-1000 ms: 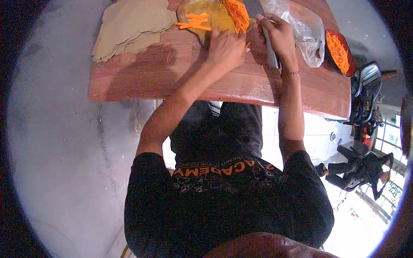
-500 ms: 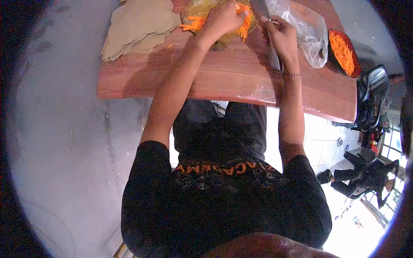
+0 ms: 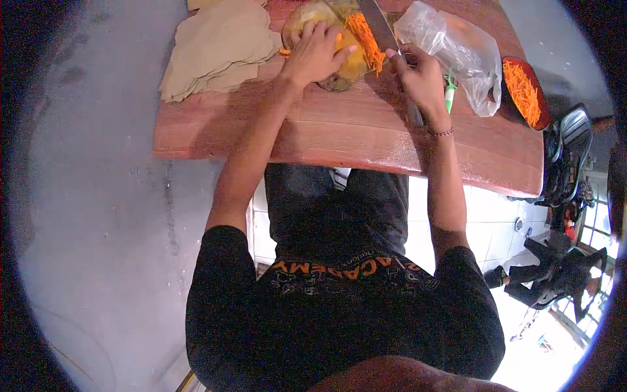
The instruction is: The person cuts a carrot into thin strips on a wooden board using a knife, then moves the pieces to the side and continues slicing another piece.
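On the counter (image 3: 339,134) my left hand (image 3: 317,55) lies flat, fingers spread, steadying the board (image 3: 339,75) while my right hand (image 3: 418,78), fingers clamped on the knife (image 3: 379,29), works the carrot shreds (image 3: 364,36).

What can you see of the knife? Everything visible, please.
The knife has a broad, grey, metallic-looking blade running up to the top edge of the frame, where its tip is cut off. The right hand is wrapped around the handle, hiding most of it; a dark end pokes out below the fist. The blade lies tilted over the yellowish chopping board, its edge against the pile of shredded carrot. The left hand rests on the board, apart from the blade.
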Demonstrator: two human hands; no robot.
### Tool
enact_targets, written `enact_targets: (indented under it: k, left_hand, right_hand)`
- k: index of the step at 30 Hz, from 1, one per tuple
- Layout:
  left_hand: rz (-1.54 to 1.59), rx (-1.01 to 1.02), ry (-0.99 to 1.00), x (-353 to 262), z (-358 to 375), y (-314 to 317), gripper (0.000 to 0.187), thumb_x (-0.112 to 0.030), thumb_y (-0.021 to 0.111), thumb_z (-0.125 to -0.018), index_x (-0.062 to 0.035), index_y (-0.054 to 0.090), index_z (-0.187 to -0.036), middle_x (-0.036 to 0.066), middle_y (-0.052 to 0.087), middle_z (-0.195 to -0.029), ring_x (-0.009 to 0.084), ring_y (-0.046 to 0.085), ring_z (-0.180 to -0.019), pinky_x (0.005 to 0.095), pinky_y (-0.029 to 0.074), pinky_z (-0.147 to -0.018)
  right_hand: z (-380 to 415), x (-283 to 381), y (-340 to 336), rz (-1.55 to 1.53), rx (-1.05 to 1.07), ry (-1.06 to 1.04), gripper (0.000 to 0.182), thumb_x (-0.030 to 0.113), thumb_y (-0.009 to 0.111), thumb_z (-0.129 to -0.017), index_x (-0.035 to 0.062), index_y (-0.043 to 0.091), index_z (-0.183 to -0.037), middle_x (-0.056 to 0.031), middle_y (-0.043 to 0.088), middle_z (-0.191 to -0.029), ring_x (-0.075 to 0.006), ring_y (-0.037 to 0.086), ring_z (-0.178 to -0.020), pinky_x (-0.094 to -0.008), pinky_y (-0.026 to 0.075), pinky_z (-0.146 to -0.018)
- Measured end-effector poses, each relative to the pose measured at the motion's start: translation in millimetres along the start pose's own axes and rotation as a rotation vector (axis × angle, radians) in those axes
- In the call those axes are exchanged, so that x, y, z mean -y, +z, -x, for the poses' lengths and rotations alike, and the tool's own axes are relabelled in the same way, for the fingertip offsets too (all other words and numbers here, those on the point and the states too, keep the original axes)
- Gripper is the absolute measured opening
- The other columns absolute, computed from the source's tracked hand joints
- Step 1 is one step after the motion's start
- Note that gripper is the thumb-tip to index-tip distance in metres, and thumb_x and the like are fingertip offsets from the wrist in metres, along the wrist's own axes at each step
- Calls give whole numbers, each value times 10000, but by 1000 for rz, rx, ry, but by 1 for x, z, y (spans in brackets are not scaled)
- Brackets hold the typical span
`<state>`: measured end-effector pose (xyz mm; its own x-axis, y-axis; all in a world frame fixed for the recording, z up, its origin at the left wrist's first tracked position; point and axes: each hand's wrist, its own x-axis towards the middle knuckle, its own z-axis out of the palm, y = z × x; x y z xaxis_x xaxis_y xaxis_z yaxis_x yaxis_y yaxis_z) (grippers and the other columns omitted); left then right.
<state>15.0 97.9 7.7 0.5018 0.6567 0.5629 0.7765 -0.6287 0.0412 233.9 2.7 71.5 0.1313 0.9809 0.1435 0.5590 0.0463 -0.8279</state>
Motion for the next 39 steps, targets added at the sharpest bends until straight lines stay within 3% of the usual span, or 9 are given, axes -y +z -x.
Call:
enact_targets:
  k: [8, 12, 15, 17, 21, 23, 26, 36, 39]
  left_hand:
    - [299, -103, 29, 46, -32, 12, 388, -314, 571, -943, 28, 565, -1124, 249, 587, -1127, 419, 549, -1094, 486, 437, -959]
    - [387, -157, 60, 37, -51, -20, 396, -254, 512, -973, 18, 499, -1260, 224, 526, -1288, 361, 521, -1190, 428, 428, -977]
    - [378, 317, -258, 49, -66, -14, 408, -267, 494, -974, 23, 499, -1259, 231, 510, -1298, 365, 495, -1219, 423, 412, -1003]
    - [-87, 85, -170, 59, -62, 7, 424, -286, 486, -981, 26, 492, -1267, 232, 526, -1265, 373, 534, -1143, 441, 439, -952]
    - [-175, -301, -9, 58, -42, 11, 404, -311, 479, -995, 14, 527, -1229, 226, 585, -1156, 363, 584, -1015, 453, 469, -866]
    - [222, -112, 66, 42, -32, -4, 411, -282, 608, -911, 3, 571, -1204, 234, 606, -1140, 414, 579, -1066, 463, 464, -959]
    - [163, 141, -155, 9, -8, -19, 478, -281, 636, -881, -24, 555, -1276, 225, 611, -1175, 421, 594, -1065, 459, 479, -965]
    - [426, 120, -30, 18, 13, -31, 629, -291, 770, -794, -38, 537, -1321, 195, 580, -1278, 309, 641, -994, 413, 542, -807]
    - [667, 488, -271, 15, 6, -41, 648, -305, 743, -812, -37, 503, -1351, 185, 552, -1300, 333, 562, -1173, 419, 454, -1009]
  right_hand:
    - [2, 4, 3, 78, -31, -70, 365, 330, 667, -888, -2, 681, -1039, -219, 703, -879, -304, 699, -816, -390, 519, -730]
    - [4, 6, 5, 104, -19, -22, 380, 337, 669, -885, -13, 681, -1034, -210, 707, -877, -308, 697, -813, -393, 519, -730]
    - [3, 5, 5, 72, 3, -9, 369, 324, 662, -888, -17, 681, -1029, -201, 706, -854, -299, 689, -781, -389, 515, -717]
    - [3, 5, 5, 41, 33, 2, 360, 316, 658, -890, -17, 681, -1026, -196, 704, -839, -293, 683, -761, -385, 512, -708]
    - [4, 6, 4, -49, 27, 29, 358, 319, 632, -902, -20, 680, -1006, -188, 696, -803, -284, 665, -717, -385, 500, -681]
    - [5, 7, 3, -58, 30, 47, 360, 325, 625, -906, -19, 681, -996, -188, 693, -795, -283, 663, -711, -387, 497, -677]
    - [5, 7, 4, 45, 34, 34, 351, 321, 609, -913, -15, 686, -980, -189, 690, -786, -290, 665, -713, -396, 496, -678]
    - [7, 3, 6, 54, 119, 13, 276, 243, 596, -913, -1, 676, -1013, -185, 693, -791, -279, 677, -734, -398, 510, -706]
    - [11, 4, 8, 40, 154, 21, 250, 219, 595, -914, 6, 669, -1021, -175, 695, -793, -259, 677, -730, -390, 512, -695]
